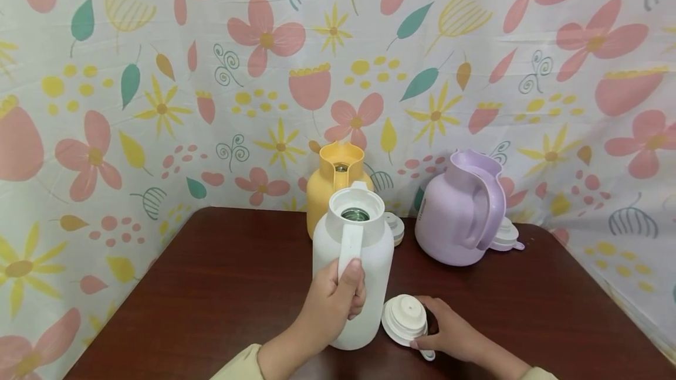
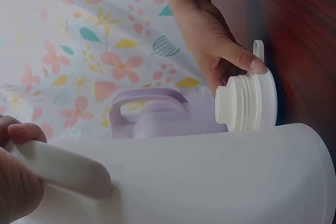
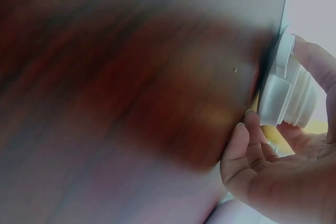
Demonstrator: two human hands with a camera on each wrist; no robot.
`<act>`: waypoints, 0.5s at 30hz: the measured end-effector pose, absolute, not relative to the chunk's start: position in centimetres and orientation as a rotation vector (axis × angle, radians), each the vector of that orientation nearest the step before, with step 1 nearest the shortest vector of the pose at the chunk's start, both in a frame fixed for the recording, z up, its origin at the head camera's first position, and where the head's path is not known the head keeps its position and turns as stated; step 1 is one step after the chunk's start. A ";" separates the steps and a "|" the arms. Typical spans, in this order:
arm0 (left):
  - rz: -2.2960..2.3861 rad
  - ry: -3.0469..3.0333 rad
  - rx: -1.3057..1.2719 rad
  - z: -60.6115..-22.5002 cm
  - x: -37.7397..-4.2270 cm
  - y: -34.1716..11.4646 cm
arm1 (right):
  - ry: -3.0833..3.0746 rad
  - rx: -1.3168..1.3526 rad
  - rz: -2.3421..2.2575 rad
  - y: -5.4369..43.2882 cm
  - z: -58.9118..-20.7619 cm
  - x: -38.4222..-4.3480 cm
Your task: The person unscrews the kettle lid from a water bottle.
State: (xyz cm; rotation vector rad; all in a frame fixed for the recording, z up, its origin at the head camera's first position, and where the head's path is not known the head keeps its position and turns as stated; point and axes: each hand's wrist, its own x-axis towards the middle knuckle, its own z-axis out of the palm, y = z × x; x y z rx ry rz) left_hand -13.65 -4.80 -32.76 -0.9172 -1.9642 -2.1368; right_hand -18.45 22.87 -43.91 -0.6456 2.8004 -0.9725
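Observation:
My left hand [image 1: 333, 301] grips the handle [image 1: 351, 244] of a white thermos jug [image 1: 372, 292], which stands upright with its mouth uncovered and a shiny liner inside. To the right of its base lies a white stopper lid [image 1: 405, 315] on the table, threaded side up, with a small tab at its rim. My right hand [image 1: 451, 328] holds this lid from the right between thumb and fingers. In the left wrist view, the right thumb [image 2: 244, 59] touches the rim of the lid [image 2: 245, 100]. Some of the left fingers are hidden behind the jug's handle.
Behind the white jug stands a yellow jug [image 1: 317, 198], uncovered, with a lid [image 1: 394, 227] beside it. A lilac jug [image 1: 449, 221] is at the back right, its lid [image 1: 506, 234] at its side. The dark wooden table [image 1: 222, 286] meets a flowered curtain [image 1: 211, 104].

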 end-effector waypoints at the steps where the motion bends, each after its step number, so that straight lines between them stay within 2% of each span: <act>1: -2.135 -1.962 -0.912 -32.8 -13.6 -4.9 | 2.795 -0.642 -0.970 22.8 -43.9 -18.5; 15: -2.031 -1.952 -0.833 -32.8 -13.4 -6.4 | 2.677 -0.687 -1.098 21.1 -43.6 -19.1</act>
